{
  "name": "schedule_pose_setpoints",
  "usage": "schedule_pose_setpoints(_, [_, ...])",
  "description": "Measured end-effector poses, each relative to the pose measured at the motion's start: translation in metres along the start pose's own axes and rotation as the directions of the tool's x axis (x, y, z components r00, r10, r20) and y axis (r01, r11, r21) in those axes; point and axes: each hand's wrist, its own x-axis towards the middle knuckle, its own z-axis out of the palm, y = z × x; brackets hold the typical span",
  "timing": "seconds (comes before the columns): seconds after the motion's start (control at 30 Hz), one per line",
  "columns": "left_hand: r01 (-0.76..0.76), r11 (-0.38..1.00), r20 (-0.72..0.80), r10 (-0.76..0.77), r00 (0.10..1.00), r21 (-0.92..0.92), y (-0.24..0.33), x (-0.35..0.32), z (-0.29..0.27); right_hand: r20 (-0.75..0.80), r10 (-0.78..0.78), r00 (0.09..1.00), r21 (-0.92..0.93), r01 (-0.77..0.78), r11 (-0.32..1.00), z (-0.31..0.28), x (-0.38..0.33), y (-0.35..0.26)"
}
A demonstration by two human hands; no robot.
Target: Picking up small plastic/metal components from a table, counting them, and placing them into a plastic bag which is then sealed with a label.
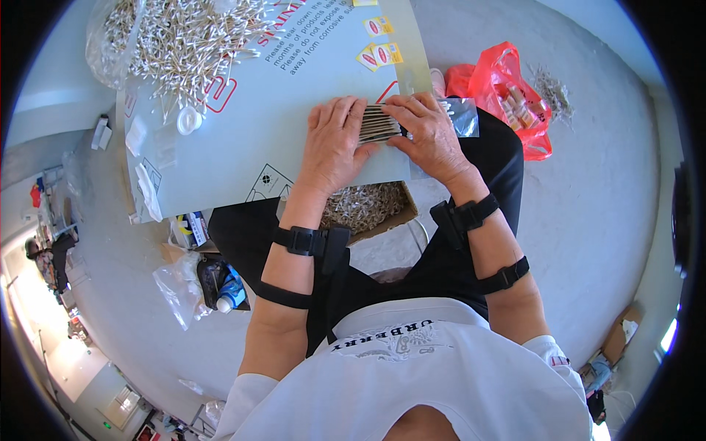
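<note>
Both my hands are at the near right part of the pale, film-covered tabletop. Between them lies a row of thin cotton swabs, their sticks side by side. My left hand is curled around the left end of the bundle, with the thumb along its near edge. My right hand grips the right end, fingers bent over it. A clear plastic bag sticks out beyond the right hand, with some white tips near it. My palms hide both ends of the bundle.
A large heap of loose swabs lies at the far left, by a round white lid. Small yellow-and-white labels lie at the back. Below the table edge stands a carton of swabs. A red bag is at right.
</note>
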Motion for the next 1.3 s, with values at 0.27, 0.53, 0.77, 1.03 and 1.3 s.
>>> schedule_pose_setpoints(0.27, [-0.005,0.998,-0.019,0.006,1.0,0.062,0.014,-0.002,0.007,-0.096,0.012,0.995,0.054,-0.007,0.999,0.0,-0.004,0.0])
schedule_pose_setpoints(0.53, [0.079,0.991,0.027,-0.083,0.996,0.107,0.021,-0.012,0.026,-0.239,0.057,0.969,0.124,-0.028,0.992,0.011,-0.006,-0.001])
schedule_pose_setpoints(0.77, [0.076,0.992,0.032,-0.08,0.996,0.101,0.021,-0.012,0.028,-0.191,0.157,0.969,0.087,-0.143,0.986,0.013,0.003,-0.003])
schedule_pose_setpoints(1.03, [0.049,0.992,0.018,-0.051,0.999,0.113,0.019,-0.013,0.028,-0.071,0.273,0.959,0.069,-0.268,0.961,0.009,0.009,-0.001])
schedule_pose_setpoints(1.3, [0.055,0.993,0.013,-0.057,0.998,0.102,0.018,-0.012,0.03,-0.106,0.092,0.99,-0.068,-0.099,0.993,0.011,0.004,0.001])
